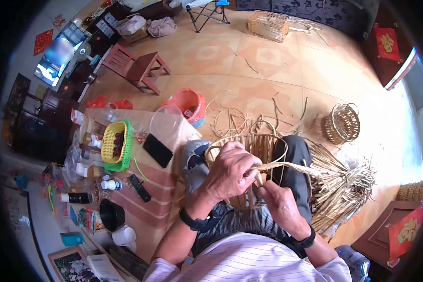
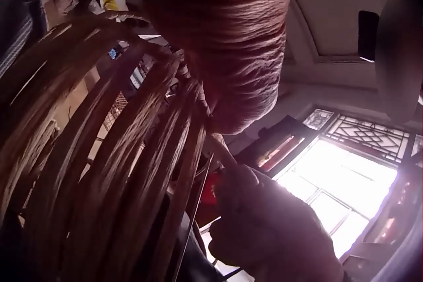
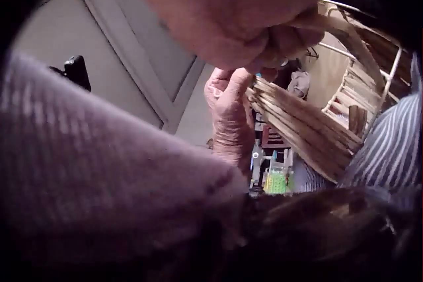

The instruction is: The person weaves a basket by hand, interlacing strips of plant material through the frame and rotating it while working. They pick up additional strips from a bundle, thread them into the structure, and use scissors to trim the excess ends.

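A partly woven basket (image 1: pixel 263 143) of flat, dried plant strips stands in the person's lap, between the knees. At its near rim the left hand (image 1: pixel 232 169) grips the strips with curled fingers. A long pale strip (image 1: pixel 291 167) runs out from under that hand to the right. Just below it, the right hand (image 1: pixel 282 204) pinches a short strip end between thumb and finger, as the left wrist view also shows. Upright strips (image 2: pixel 132 156) of the basket wall fill the left of that view. In the right wrist view the left hand (image 3: pixel 230 110) holds the rim's edge.
A bundle of dried strips (image 1: pixel 345 183) lies right of the legs, near a finished small basket (image 1: pixel 342 124). To the left, a low table (image 1: pixel 162 188) carries a phone (image 1: pixel 158 150), a yellow basket (image 1: pixel 109 143) and bottles. A red bucket (image 1: pixel 198 101) and loose strips lie ahead.
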### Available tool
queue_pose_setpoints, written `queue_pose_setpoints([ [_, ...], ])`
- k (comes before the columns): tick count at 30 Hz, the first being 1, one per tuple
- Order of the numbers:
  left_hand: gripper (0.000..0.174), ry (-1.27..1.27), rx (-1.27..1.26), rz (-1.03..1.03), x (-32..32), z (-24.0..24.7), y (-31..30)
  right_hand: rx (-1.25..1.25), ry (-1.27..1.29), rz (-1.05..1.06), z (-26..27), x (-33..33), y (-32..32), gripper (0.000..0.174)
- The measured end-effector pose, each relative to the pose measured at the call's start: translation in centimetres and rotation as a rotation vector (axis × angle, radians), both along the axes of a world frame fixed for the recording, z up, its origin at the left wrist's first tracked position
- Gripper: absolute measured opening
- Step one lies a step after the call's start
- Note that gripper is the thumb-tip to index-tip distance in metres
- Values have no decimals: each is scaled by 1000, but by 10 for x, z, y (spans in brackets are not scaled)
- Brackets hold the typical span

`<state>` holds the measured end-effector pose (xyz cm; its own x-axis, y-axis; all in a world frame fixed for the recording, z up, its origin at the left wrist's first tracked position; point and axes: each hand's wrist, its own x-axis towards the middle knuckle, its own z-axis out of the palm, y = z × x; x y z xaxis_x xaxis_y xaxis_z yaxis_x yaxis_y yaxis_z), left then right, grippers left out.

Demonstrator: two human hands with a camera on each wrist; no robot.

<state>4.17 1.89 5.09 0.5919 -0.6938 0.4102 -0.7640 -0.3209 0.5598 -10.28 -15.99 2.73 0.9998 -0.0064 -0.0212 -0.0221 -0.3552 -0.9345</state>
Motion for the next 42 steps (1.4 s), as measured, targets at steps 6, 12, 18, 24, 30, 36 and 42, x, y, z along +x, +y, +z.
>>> queue_pose_setpoints([
  [6,18,27,38,-65,-2,4,7,-162,-66,92,17,-12,-9,11],
  [12,22,28,103,-82,-5,23,7,-289,-168,124,89,8,-45,10],
  [18,32,62,36,-28,-1,3,5,-636,-369,204,105,74,-64,18],
  [24,45,152,60,100,-12,15,0,-806,-239,264,45,164,-74,29],
  [30,33,-36,144,54,-11,8,-2,-798,-104,506,-9,191,-69,39],
  [36,24,-38,171,95,-17,18,-11,-780,-203,293,35,196,-105,46],
  [42,18,-20,266,110,-19,17,-13,-701,-588,-220,78,113,-98,21],
])
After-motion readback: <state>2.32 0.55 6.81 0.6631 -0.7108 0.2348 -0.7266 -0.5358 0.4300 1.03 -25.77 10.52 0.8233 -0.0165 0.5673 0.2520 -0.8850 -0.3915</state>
